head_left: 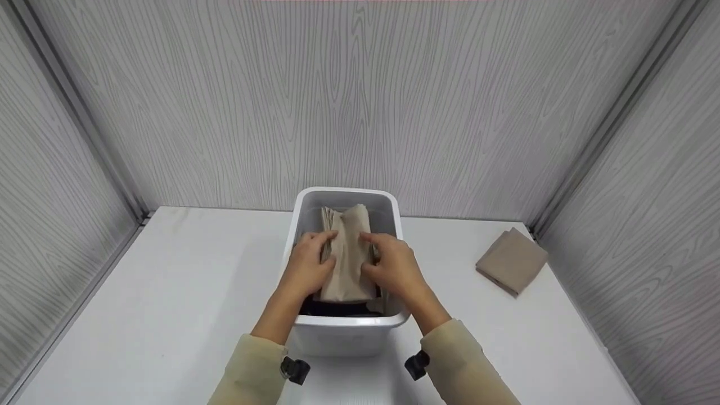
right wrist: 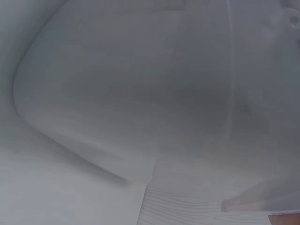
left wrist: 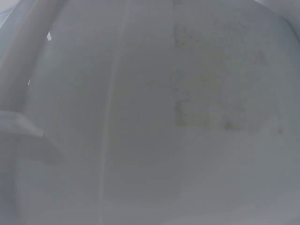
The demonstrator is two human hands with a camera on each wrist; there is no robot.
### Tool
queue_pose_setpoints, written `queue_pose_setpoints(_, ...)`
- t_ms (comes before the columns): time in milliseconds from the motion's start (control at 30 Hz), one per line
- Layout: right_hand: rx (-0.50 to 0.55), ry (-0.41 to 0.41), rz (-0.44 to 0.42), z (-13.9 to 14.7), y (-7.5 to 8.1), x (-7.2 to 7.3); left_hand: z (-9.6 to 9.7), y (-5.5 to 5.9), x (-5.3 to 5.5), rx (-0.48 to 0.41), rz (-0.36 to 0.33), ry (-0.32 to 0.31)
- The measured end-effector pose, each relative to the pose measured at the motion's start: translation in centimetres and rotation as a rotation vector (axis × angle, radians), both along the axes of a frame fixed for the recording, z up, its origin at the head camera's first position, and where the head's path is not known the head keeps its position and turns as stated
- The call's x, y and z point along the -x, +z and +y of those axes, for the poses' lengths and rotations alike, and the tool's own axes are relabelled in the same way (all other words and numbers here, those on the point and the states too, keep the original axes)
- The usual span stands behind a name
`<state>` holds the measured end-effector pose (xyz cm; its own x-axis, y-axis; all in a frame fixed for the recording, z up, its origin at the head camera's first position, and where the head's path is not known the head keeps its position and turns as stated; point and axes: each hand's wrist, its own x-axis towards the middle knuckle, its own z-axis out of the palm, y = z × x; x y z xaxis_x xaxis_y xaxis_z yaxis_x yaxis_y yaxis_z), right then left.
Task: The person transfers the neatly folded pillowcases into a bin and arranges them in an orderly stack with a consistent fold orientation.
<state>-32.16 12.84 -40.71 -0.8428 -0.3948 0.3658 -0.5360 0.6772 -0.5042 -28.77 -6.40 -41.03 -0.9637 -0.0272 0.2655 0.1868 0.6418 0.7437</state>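
Observation:
In the head view, a folded beige cloth stands lengthwise inside a white plastic bin. My left hand holds the cloth along its left side, with index finger and thumb on its edge. From the right side, my right hand grips it with index finger and thumb at the edge. The other fingers of both hands are mostly hidden down in the bin. Something black shows below the cloth's near end. The left wrist view is filled by the bin's outer wall, and the right wrist view mostly by its wall.
Another folded beige cloth lies on the white table, toward the right edge. Grey wood-grain panels enclose the table at the back and both sides. The bin stands close to the back panel.

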Motion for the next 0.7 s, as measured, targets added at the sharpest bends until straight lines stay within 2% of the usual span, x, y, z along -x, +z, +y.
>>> queue_pose_setpoints(233,0.015,0.003,0.05,-0.21,-0.29,-0.22,-0.25,-0.16,-0.17,-0.002,0.048,-0.022)
queue_pose_setpoints(467,-0.009,-0.009,0.048,0.02,-0.43,-0.45,-0.13,-0.16,-0.14,0.001,0.029,-0.065)
queue_pose_setpoints(700,-0.044,-0.003,0.058,-0.29,-0.18,-0.38,-0.45,0.04,-0.24,0.002,-0.002,-0.061)
